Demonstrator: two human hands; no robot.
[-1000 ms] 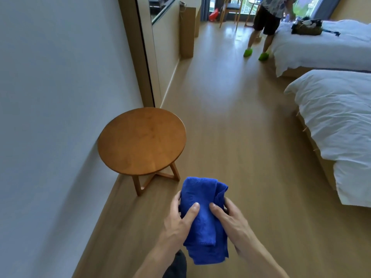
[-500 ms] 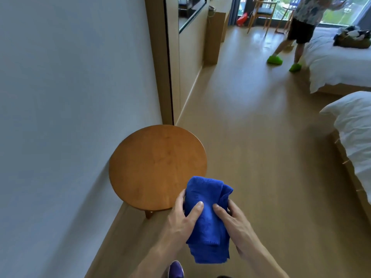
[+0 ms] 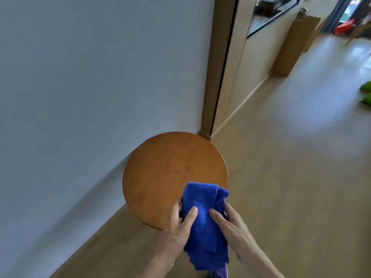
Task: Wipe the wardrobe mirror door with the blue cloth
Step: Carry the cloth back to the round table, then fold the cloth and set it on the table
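A folded blue cloth (image 3: 204, 227) hangs between both hands at the bottom centre. My left hand (image 3: 178, 223) grips its left side, thumb on the front. My right hand (image 3: 230, 223) holds its right side, thumb also on the front. Beyond the wood frame, at the upper right, the wardrobe mirror door (image 3: 236, 63) stands at a steep angle and reflects the room. Both hands are well short of it.
A round wooden side table (image 3: 170, 173) stands against the pale wall (image 3: 90, 77), just in front of the hands. Wood floor (image 3: 291, 157) stretches to the right. A wooden cabinet (image 3: 295, 47) is farther along the wall, and green slippers (image 3: 366, 95) show at the right edge.
The view has moved forward and turned left: the table is now under the cloth, the beds and the other person have left the frame. Both hands keep the same hold.
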